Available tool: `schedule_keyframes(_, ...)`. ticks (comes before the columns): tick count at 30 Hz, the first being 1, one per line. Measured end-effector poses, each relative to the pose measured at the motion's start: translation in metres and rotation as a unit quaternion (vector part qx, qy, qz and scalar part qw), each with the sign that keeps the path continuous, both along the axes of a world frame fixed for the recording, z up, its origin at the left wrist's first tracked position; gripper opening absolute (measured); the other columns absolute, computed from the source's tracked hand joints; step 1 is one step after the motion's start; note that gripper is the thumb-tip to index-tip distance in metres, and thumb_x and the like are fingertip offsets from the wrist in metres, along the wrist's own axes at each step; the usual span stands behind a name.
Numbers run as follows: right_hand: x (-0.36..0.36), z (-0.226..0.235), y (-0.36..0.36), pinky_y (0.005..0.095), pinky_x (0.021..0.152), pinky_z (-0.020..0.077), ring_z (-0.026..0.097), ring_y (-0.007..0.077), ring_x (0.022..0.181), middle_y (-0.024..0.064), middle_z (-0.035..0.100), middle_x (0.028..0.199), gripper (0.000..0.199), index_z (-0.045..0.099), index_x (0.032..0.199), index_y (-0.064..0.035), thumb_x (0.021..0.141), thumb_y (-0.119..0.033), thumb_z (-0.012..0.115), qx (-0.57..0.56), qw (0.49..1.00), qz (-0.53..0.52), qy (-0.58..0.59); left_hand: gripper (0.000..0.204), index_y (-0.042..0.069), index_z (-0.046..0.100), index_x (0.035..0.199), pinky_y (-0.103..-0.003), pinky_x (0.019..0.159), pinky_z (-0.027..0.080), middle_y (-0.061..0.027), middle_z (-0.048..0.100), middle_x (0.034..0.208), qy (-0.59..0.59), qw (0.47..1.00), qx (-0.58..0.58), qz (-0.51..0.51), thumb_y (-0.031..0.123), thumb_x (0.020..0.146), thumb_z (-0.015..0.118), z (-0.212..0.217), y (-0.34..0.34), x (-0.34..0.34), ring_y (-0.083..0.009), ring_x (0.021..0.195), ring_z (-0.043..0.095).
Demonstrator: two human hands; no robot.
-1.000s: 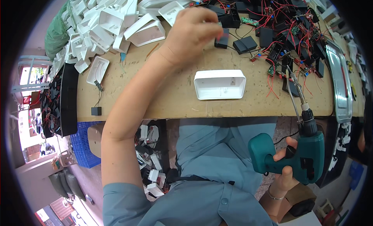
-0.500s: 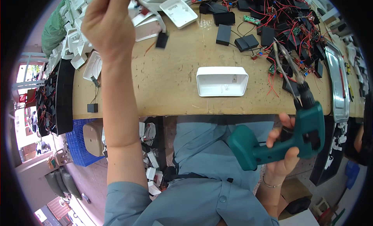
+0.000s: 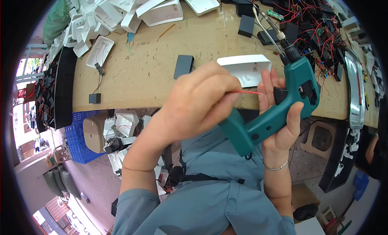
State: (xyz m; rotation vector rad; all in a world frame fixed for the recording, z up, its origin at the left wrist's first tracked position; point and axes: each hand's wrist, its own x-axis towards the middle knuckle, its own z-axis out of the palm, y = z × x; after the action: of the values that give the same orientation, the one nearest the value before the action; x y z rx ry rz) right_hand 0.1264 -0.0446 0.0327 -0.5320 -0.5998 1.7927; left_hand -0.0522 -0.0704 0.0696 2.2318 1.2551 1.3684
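My left hand (image 3: 198, 101) is closed over the table's front edge, pinching a thin red wire (image 3: 248, 92) that sticks out toward my right hand. What else it may hold is hidden. Just beyond its knuckles is a black box (image 3: 183, 66); whether the box is joined to the wire cannot be made out. My right hand (image 3: 279, 134) grips a green soldering gun (image 3: 264, 128) by its handle, with some fingers stretched out past the trigger. The gun's metal tip points up and away. Behind the hands stands an open white plastic case (image 3: 245, 65), partly covered by my right fingers.
White cases (image 3: 161, 12) are heaped at the far left. Black boxes with red wires and small green boards (image 3: 319, 31) pile up at the far right, near the metal tray (image 3: 355, 87). At the left lie a white shell (image 3: 100, 51) and a wired black box (image 3: 94, 98).
My left hand has come down from the far left to the front middle, the red wire now showing. My right hand has lifted the soldering gun up and leftward over the table's edge.
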Motion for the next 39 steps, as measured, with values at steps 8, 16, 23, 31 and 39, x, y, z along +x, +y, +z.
schedule_keyframes(8, 0.020, -0.005, 0.007, 0.0424, 0.098, 0.0344, 0.032, 0.0352, 0.122, 0.0224, 0.029, 0.131, 0.066, 0.033, 0.122, 0.0039, 0.079, -0.039, 0.059, 0.034, 0.998, 0.040, -0.032, 0.012, 0.001, 0.059, 0.080, -0.024, 0.049, 0.040, -0.0063, 0.054, 0.070, -0.010, 0.991, -0.101, 0.084, -0.004, 0.070, 0.059, -0.010, -0.003, 0.022, -0.0137, 0.056, 0.050)
schedule_keyframes(16, 0.082, 0.006, -0.008, 0.0344, 0.080, 0.0504, 0.049, 0.0312, 0.108, 0.0253, 0.035, 0.127, 0.072, 0.025, 0.128, 0.0038, 0.080, -0.039, 0.057, 0.125, 0.978, 0.041, -0.164, 0.011, 0.001, 0.060, 0.078, -0.022, 0.047, 0.037, -0.0041, 0.053, 0.068, -0.073, 0.988, -0.043, 0.131, -0.004, 0.069, 0.061, -0.022, -0.004, 0.040, -0.0100, 0.053, 0.047)
schedule_keyframes(23, 0.096, 0.011, -0.032, 0.0289, 0.068, 0.0529, 0.059, 0.0253, 0.090, 0.0255, 0.045, 0.117, 0.073, 0.028, 0.126, 0.0059, 0.077, -0.036, 0.062, 0.162, 0.951, -0.005, -0.264, 0.010, 0.003, 0.061, 0.077, -0.023, 0.049, 0.037, -0.0039, 0.055, 0.065, 0.002, 0.986, -0.060, 0.153, -0.001, 0.068, 0.064, -0.027, -0.002, 0.043, -0.0122, 0.054, 0.049)
schedule_keyframes(31, 0.101, 0.012, -0.045, 0.0297, 0.063, 0.0545, 0.062, 0.0271, 0.082, 0.0273, 0.050, 0.108, 0.079, 0.032, 0.119, 0.0117, 0.069, -0.035, 0.071, 0.127, 0.943, -0.046, -0.304, 0.012, 0.006, 0.061, 0.078, -0.028, 0.060, 0.032, -0.0020, 0.055, 0.066, 0.069, 0.979, 0.029, 0.190, 0.003, 0.068, 0.065, -0.032, -0.001, 0.044, -0.0163, 0.058, 0.050)
schedule_keyframes(39, 0.113, 0.014, -0.058, 0.0276, 0.063, 0.0526, 0.061, 0.0238, 0.083, 0.0251, 0.051, 0.107, 0.075, 0.035, 0.119, 0.0092, 0.072, -0.037, 0.068, 0.141, 0.908, -0.015, -0.394, 0.016, 0.009, 0.056, 0.080, -0.035, 0.064, 0.027, 0.0015, 0.046, 0.064, 0.124, 0.966, 0.068, 0.215, 0.009, 0.066, 0.065, -0.038, 0.004, 0.048, -0.0155, 0.057, 0.047)
